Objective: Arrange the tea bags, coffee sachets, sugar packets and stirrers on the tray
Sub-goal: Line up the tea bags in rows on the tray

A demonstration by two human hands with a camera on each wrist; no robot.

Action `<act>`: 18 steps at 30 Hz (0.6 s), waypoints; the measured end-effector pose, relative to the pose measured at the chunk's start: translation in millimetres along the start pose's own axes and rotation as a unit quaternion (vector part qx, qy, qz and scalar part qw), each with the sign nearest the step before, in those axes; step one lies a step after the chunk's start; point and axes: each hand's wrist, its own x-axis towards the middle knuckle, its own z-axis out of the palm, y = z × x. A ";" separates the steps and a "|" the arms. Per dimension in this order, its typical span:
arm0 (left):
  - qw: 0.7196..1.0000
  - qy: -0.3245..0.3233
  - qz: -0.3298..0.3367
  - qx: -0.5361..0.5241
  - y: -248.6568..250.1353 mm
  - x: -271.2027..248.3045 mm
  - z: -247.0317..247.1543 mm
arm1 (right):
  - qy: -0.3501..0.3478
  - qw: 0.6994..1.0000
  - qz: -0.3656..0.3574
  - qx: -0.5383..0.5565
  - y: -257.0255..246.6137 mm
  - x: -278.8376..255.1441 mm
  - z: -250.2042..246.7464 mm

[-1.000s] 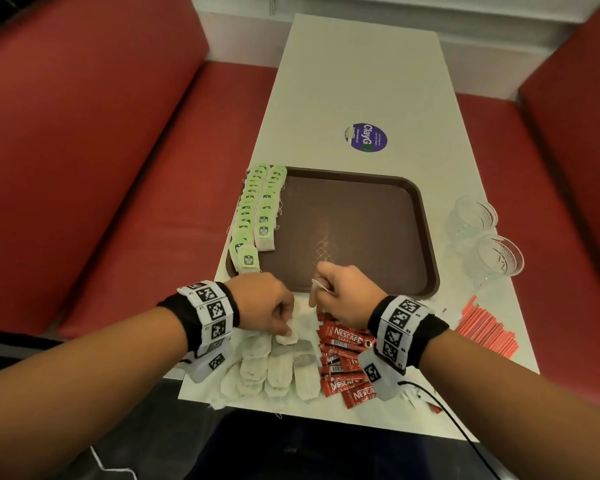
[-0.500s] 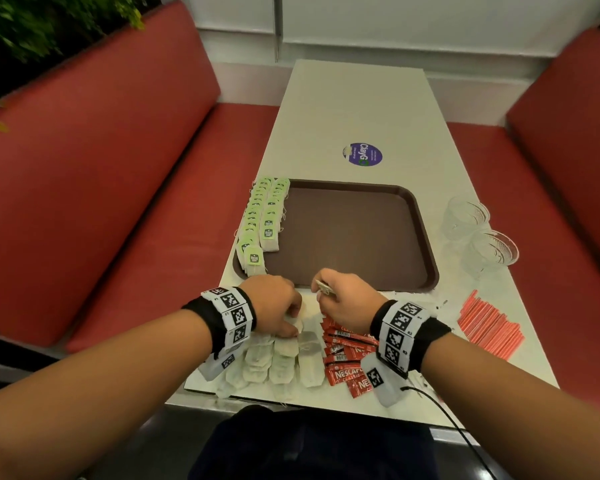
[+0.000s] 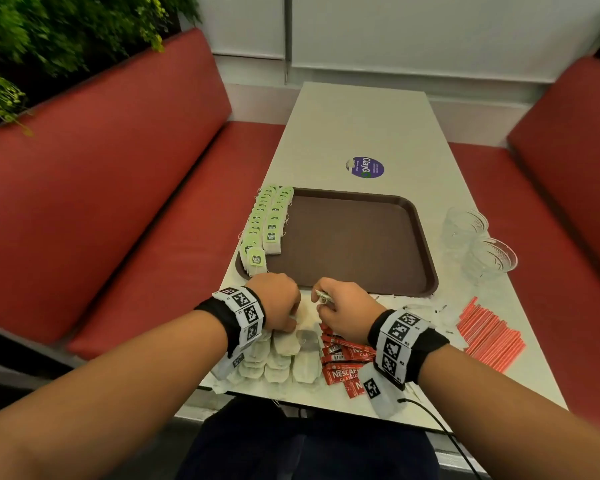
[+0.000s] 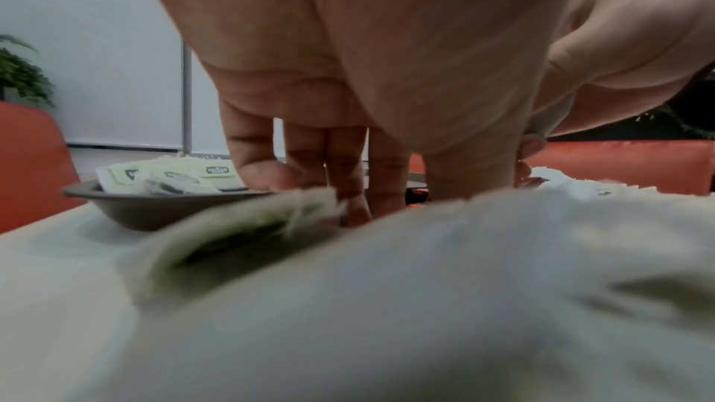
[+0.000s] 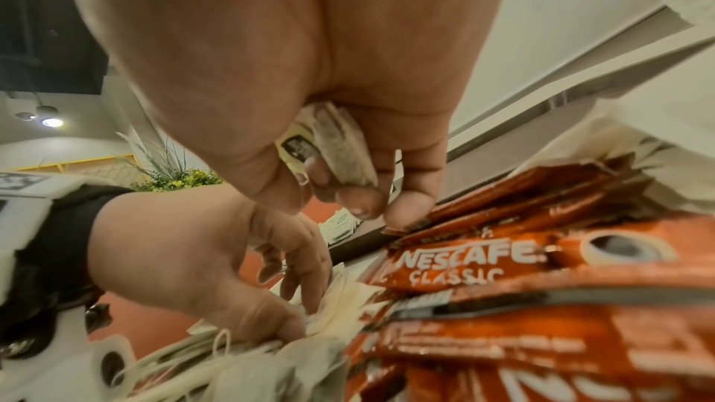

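Observation:
A brown tray [image 3: 354, 244] lies mid-table, with two rows of green-tagged tea bags [image 3: 265, 230] along its left edge. Loose tea bags [image 3: 284, 358] are piled at the table's near edge, and red coffee sachets [image 3: 343, 370] lie just right of them. My left hand [image 3: 291, 323] reaches down into the pile, and its thumb and fingers pinch a tea bag [image 5: 329, 301] there. My right hand [image 3: 323, 301] hovers just above the sachets [image 5: 483, 259], its fingers curled round a small bunch of tea bags [image 5: 340, 145]. Red stirrers [image 3: 489, 337] and white sugar packets [image 3: 413, 306] lie to the right.
Two clear glasses [image 3: 465, 226] [image 3: 492, 261] stand right of the tray. A purple round sticker [image 3: 364, 167] is on the white table [image 3: 361, 126] beyond it. Red bench seats [image 3: 136, 209] flank the table, with plants at the upper left.
The head view has tilted up, showing more of the wall and plants. Both hands stay at the pile; the right one keeps its tea bags.

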 end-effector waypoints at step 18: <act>0.998 0.043 0.048 -0.026 -9.6 -5.5 -16.0 | -0.010 1.000 -0.006 -0.026 3.3 21.4 -4.8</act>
